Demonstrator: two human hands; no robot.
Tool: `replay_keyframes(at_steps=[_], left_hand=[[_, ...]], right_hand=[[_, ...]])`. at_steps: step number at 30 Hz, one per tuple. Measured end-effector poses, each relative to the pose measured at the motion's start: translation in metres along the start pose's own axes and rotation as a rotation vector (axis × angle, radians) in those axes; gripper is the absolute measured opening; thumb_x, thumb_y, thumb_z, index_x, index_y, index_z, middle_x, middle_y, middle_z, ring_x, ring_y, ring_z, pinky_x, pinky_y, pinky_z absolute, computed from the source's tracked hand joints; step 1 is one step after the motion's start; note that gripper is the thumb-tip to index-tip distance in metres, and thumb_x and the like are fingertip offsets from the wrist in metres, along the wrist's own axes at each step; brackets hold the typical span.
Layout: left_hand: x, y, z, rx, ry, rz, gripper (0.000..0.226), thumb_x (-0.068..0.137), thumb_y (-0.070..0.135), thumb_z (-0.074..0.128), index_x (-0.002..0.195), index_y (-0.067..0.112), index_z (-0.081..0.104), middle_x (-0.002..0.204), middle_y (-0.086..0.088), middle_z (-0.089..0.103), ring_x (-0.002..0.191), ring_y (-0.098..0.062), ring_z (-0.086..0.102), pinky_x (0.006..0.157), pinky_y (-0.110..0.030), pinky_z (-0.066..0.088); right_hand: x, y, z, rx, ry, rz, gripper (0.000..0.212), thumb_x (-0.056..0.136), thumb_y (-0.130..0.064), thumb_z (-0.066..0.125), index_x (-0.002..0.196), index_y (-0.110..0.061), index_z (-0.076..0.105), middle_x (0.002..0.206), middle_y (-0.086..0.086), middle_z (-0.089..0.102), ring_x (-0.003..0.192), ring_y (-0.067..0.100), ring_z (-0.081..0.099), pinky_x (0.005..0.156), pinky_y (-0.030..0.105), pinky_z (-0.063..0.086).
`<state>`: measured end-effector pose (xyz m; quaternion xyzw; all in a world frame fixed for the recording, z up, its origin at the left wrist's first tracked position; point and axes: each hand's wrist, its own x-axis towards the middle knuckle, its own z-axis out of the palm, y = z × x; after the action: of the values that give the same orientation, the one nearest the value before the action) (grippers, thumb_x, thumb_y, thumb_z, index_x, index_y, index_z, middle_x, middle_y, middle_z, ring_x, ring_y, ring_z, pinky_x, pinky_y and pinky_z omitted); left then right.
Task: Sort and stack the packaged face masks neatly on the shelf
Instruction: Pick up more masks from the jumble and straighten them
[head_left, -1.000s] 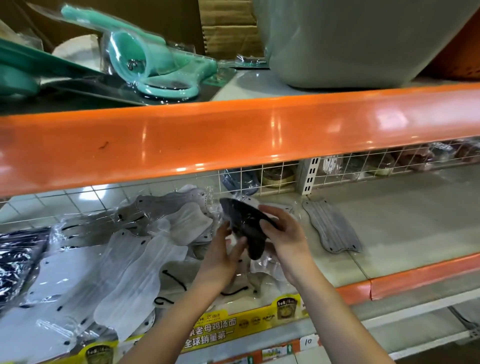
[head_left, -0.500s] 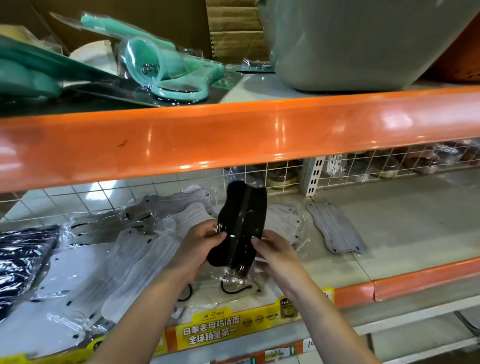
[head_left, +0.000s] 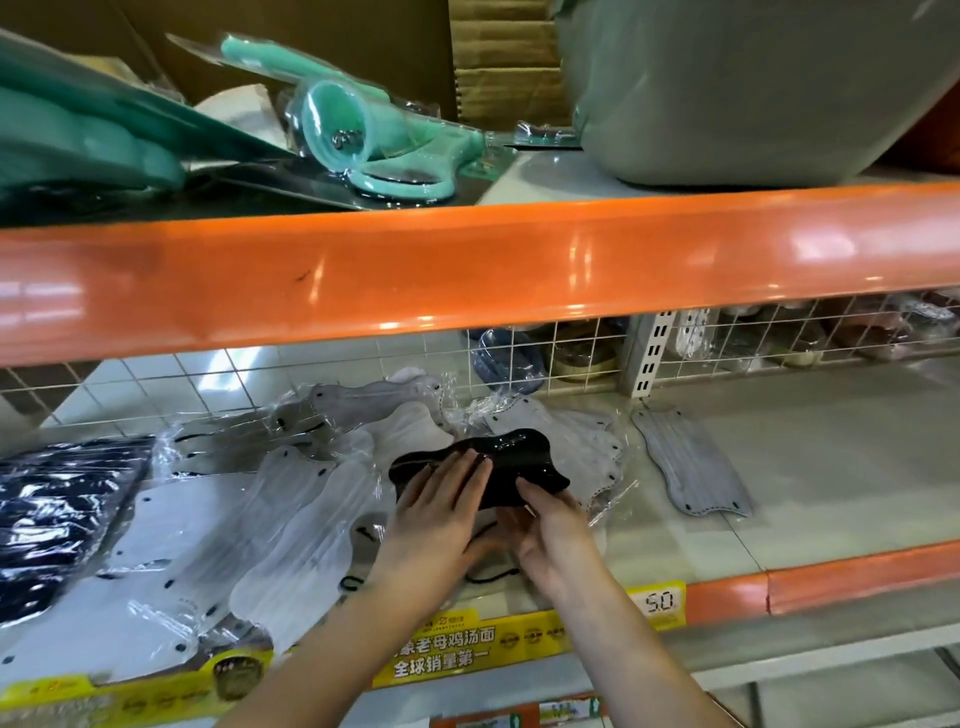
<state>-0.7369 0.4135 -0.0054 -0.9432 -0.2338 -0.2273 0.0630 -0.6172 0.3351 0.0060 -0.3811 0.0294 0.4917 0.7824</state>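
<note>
Head view, nearest first: my left hand (head_left: 441, 512) lies with its fingers straight across the top of the black packaged mask (head_left: 483, 467), pressing it down, while my right hand (head_left: 550, 530) pinches the pack's near right edge, thumb on top. I think the other fingers are tucked under it, but the pack hides them. The pack sits low over the shelf (head_left: 831, 483), on the loose heap of clear-wrapped white masks (head_left: 291, 525) towards the left of the shelf.

The film is glossy and slick, so if I let go here the black pack could slide off the uneven heap beneath it rather than settle flat. A black ear loop (head_left: 488, 571) trails just under my wrists; it could catch on my fingers and drag its pack forward over the shelf's yellow front strip (head_left: 467, 654). Pressing too hard would crease the mask inside.

To the far left the dark packs (head_left: 62, 509) form their own pile, well apart from this one, so leaving the black pack among the white ones would mix the colours. Beyond to the right, a lone grey mask (head_left: 685, 457) lies flat by itself. Behind it all runs the wire grid back (head_left: 571, 343).
</note>
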Motion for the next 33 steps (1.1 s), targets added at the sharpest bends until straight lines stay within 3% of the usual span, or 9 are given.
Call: replay_keyframes(at_steps=[4,8,11,13,18,22,25,29,33], left_hand=[[-0.008,-0.01,0.001,-0.072,0.084,-0.026,0.069,0.049,0.002,0.084,0.115,0.011,0.068,0.116,-0.007,0.068,0.103,-0.024,0.067,0.083,-0.038,0.054],[-0.014,-0.032,-0.017,-0.049,0.149,-0.043,0.072,0.032,-0.015,0.079,0.099,0.012,0.075,0.101,-0.004,0.073,0.087,-0.024,0.071,0.072,-0.035,0.056],[-0.018,-0.047,-0.027,-0.017,0.14,-0.046,0.07,0.031,-0.006,0.083,0.098,0.011,0.075,0.099,-0.004,0.073,0.085,-0.024,0.071,0.071,-0.035,0.056],[-0.019,-0.058,-0.031,-0.022,0.156,-0.05,0.054,0.046,0.0,0.085,0.099,0.01,0.075,0.1,-0.005,0.073,0.086,-0.024,0.071,0.074,-0.036,0.056],[-0.038,-0.085,-0.036,-0.007,0.198,-0.015,0.037,0.077,0.012,0.046,0.1,0.01,0.074,0.102,-0.003,0.073,0.091,-0.022,0.07,0.08,-0.035,0.056],[-0.059,-0.111,-0.043,0.025,0.204,-0.07,0.038,0.075,0.014,0.044,0.098,0.012,0.075,0.099,-0.002,0.073,0.088,-0.021,0.071,0.077,-0.034,0.055],[-0.073,-0.133,-0.053,0.028,0.242,-0.106,0.036,0.074,0.014,0.047,0.096,0.013,0.075,0.096,0.0,0.074,0.084,-0.019,0.071,0.073,-0.029,0.055],[-0.093,-0.168,-0.065,0.046,0.274,-0.13,0.034,0.076,0.012,0.046,0.093,0.011,0.076,0.093,-0.002,0.074,0.082,-0.021,0.071,0.073,-0.031,0.056],[-0.12,-0.211,-0.071,0.088,0.252,-0.173,0.041,0.074,0.007,0.041,0.097,0.01,0.075,0.096,-0.004,0.074,0.088,-0.023,0.071,0.079,-0.032,0.054]], right_hand=[[-0.009,0.013,0.003,-0.167,-0.056,-0.037,0.02,0.091,0.006,0.052,0.107,0.0,0.06,0.089,0.015,0.071,0.078,0.025,0.07,0.059,0.028,0.055],[-0.001,0.026,-0.001,-1.172,0.18,-0.726,0.062,0.084,-0.006,0.069,0.139,-0.006,0.039,0.127,0.009,0.052,0.125,0.025,0.046,0.098,0.025,0.038],[-0.005,0.033,0.006,-1.649,-0.074,-1.196,0.061,0.08,-0.034,0.067,0.134,-0.013,0.049,0.135,0.005,0.052,0.125,0.019,0.045,0.103,0.033,0.037],[-0.008,0.045,0.017,-1.879,-0.264,-1.235,0.061,0.073,-0.038,0.066,0.128,-0.013,0.056,0.128,0.002,0.059,0.119,0.018,0.053,0.104,0.034,0.043],[-0.003,0.074,0.048,-1.901,-0.321,-1.209,0.054,0.071,-0.012,0.033,0.115,-0.006,0.065,0.11,0.007,0.067,0.102,0.024,0.065,0.095,0.034,0.051],[0.0,0.098,0.073,-1.922,-0.361,-1.25,0.037,0.07,-0.011,0.054,0.104,-0.011,0.071,0.101,0.003,0.07,0.094,0.019,0.068,0.084,0.029,0.054],[0.001,0.121,0.092,-1.928,-0.384,-1.246,0.05,0.055,-0.008,0.082,0.104,-0.008,0.07,0.101,0.007,0.07,0.093,0.023,0.068,0.084,0.032,0.054],[-0.002,0.158,0.123,-1.925,-0.388,-1.267,0.039,0.072,-0.012,0.049,0.104,-0.006,0.07,0.099,0.007,0.07,0.09,0.023,0.068,0.084,0.031,0.055],[-0.003,0.199,0.152,-1.923,-0.45,-1.231,0.039,0.066,-0.012,0.059,0.102,-0.006,0.07,0.096,0.007,0.069,0.087,0.024,0.068,0.08,0.029,0.056]])
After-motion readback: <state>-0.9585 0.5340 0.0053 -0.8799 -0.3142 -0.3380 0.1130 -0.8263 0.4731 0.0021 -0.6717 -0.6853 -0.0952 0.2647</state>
